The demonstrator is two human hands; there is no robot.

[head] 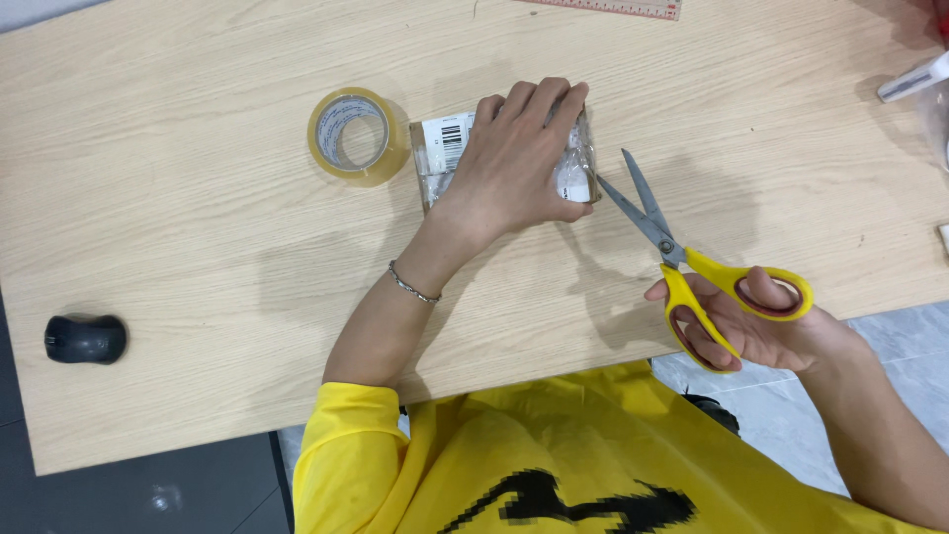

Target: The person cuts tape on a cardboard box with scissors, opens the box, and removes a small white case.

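My left hand [521,153] presses down on a small package [442,150] wrapped in clear tape, with a white label on its left part. It lies on the light wooden table [178,227]. My right hand [756,326] holds yellow-handled scissors [682,252], fingers through the loops. The grey blades are spread apart, and their tips point at the right end of the package, close to my left thumb.
A roll of clear yellowish tape [356,135] lies just left of the package. A black computer mouse [86,339] sits near the table's left edge. A ruler [613,7] lies at the far edge. A white object [914,77] shows at the right edge.
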